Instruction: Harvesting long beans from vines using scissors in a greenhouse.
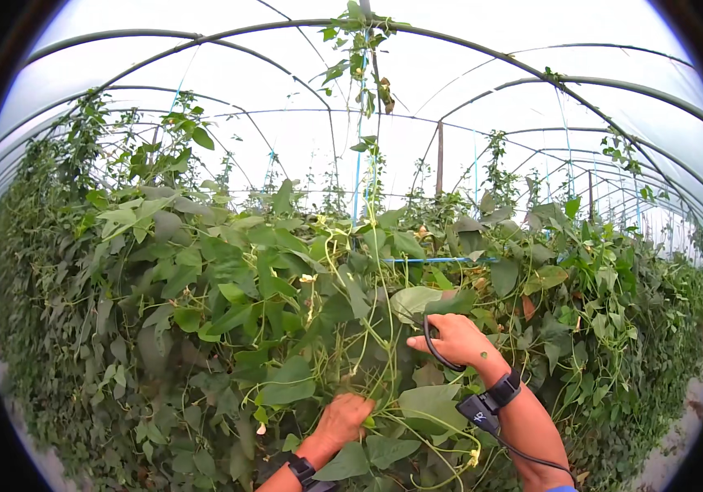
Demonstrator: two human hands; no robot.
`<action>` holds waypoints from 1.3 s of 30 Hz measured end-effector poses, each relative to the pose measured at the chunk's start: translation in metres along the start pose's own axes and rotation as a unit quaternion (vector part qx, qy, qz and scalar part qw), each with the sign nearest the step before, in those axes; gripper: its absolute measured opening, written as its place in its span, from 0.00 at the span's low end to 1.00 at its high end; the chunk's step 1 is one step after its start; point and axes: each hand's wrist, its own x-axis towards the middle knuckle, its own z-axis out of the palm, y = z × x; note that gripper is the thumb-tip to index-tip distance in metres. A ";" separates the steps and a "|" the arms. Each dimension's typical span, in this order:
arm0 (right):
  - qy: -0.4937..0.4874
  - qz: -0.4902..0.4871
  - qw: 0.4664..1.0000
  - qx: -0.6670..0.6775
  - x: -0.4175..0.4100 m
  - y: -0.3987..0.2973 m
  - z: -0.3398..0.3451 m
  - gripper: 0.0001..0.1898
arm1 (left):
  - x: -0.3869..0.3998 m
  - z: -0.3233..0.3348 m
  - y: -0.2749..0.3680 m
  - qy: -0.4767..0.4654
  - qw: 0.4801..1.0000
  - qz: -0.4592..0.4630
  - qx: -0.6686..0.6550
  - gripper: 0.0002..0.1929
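Note:
Before me stands a dense wall of climbing bean vines point(222, 313). Low at its middle, my left hand point(346, 418) is closed among the thin stems, its fingertips partly hidden by the foliage. Higher and to the right, my right hand point(457, 339) holds a pair of scissors point(443, 357) by a black looped handle. The blades point up and left beside a pale leaf point(414, 302) and are mostly hard to make out. Large green leaves point(431, 406) hang between the two hands. Both wrists wear black straps, the right one with a small box and a cable.
Blue twine point(357, 178) rises from the vines to the curved frame pipe point(302, 23) of a plastic-covered tunnel. Another blue line point(443, 260) crosses the foliage above my right hand. Posts stand behind, and ground strips show at both sides.

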 end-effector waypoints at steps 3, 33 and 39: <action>0.006 -0.028 1.000 -0.011 0.016 -0.002 0.014 0.32 | -0.001 -0.001 0.000 -0.003 1.000 -0.006 -0.010 0.25; 0.150 0.045 0.975 0.156 -0.086 0.037 0.073 0.22 | -0.015 0.036 -0.025 -0.030 0.995 0.022 0.093 0.09; 0.109 0.126 0.972 0.166 -0.127 0.059 0.094 0.22 | -0.015 0.037 -0.037 0.020 0.997 0.054 0.048 0.10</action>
